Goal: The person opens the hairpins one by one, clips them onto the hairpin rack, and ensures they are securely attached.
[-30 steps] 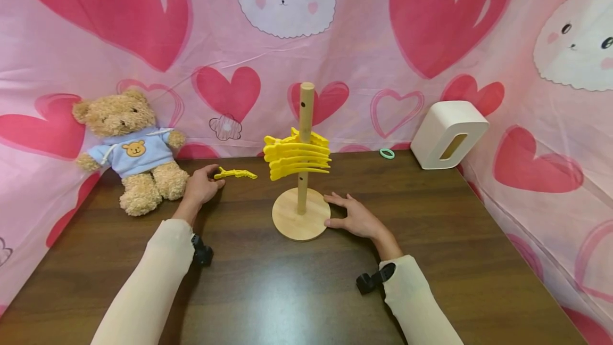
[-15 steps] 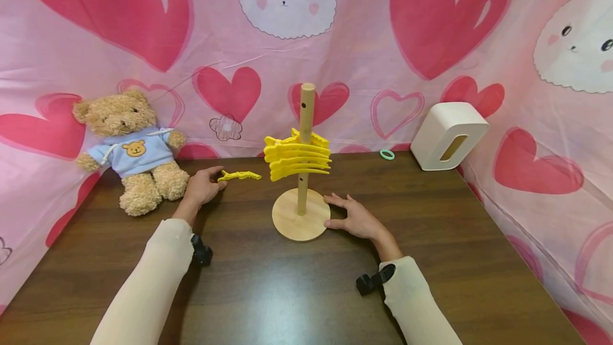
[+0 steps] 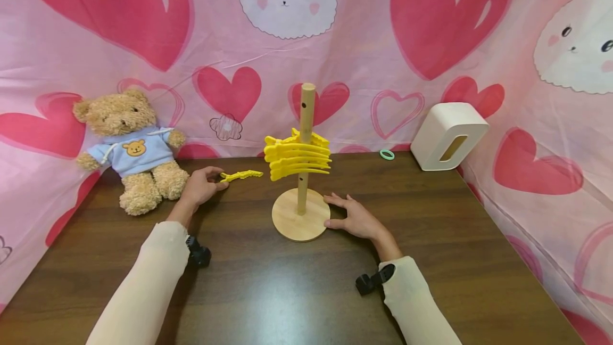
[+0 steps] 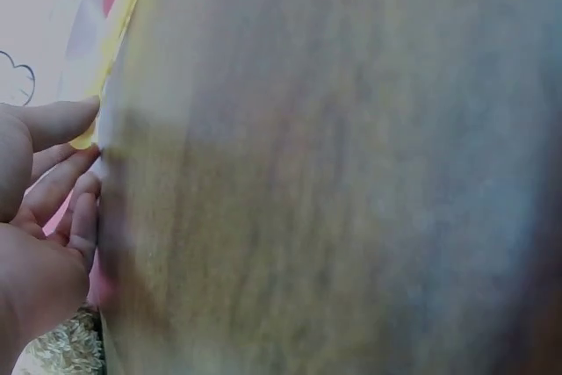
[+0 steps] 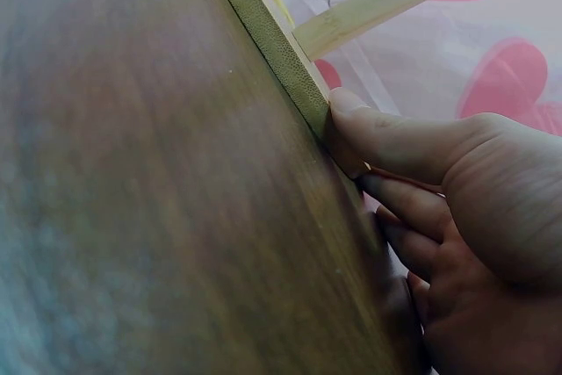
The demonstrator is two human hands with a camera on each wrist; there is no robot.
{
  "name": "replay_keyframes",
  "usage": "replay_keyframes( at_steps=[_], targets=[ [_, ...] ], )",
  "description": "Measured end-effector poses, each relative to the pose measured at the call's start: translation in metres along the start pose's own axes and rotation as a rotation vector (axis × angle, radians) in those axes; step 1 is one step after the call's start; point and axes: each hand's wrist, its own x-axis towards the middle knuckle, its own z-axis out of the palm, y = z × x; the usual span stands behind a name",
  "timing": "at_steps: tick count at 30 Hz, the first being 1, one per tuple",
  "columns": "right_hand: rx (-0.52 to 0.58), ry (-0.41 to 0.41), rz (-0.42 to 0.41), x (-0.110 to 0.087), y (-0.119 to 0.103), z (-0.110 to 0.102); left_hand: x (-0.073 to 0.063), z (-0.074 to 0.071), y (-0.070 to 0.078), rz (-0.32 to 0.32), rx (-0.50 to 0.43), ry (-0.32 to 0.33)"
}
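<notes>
My left hand [image 3: 200, 187] pinches a slim yellow hair clip [image 3: 243, 175] at one end between thumb and fingers. In the left wrist view the clip [image 4: 121, 24] points away from the fingertips, low beside the tabletop. Several more yellow hair clips [image 3: 297, 156] are stacked across the post of a wooden stand [image 3: 306, 108], about midway up. My right hand [image 3: 356, 217] touches the rim of the stand's round base with spread, fairly straight thumb and fingers. Close up in the right wrist view, the thumb lies against the edge of the base [image 5: 277, 54].
On the left a teddy bear [image 3: 136, 148] in a blue top sits close behind my left hand. At the back right stand a white box [image 3: 447, 134] with a slot and a small green ring [image 3: 387, 154]. Pink patterned cloth borders the brown table [image 3: 268, 292].
The held clip has shifted slightly right and its far end has tilted up a little. My left forearm has moved slightly left. The right hand and the stand stay put.
</notes>
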Motion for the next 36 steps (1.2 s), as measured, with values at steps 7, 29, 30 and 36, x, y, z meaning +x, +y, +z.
replay_keyframes(
  at_steps=[7,29,30,36],
  targets=[
    [0.007,-0.002,-0.002,-0.002,-0.001,-0.001,-0.007,-0.001,0.005,0.036,-0.088,0.037],
    [0.008,-0.004,-0.033,0.0,0.0,-0.001,-0.028,-0.017,0.068,0.246,-0.339,0.232],
    [0.007,-0.003,-0.032,0.0,0.0,-0.001,-0.029,-0.017,0.07,0.249,-0.346,0.238],
    [-0.001,0.002,-0.036,0.0,0.001,-0.001,-0.033,-0.022,0.078,0.27,-0.396,0.275]
  ],
)
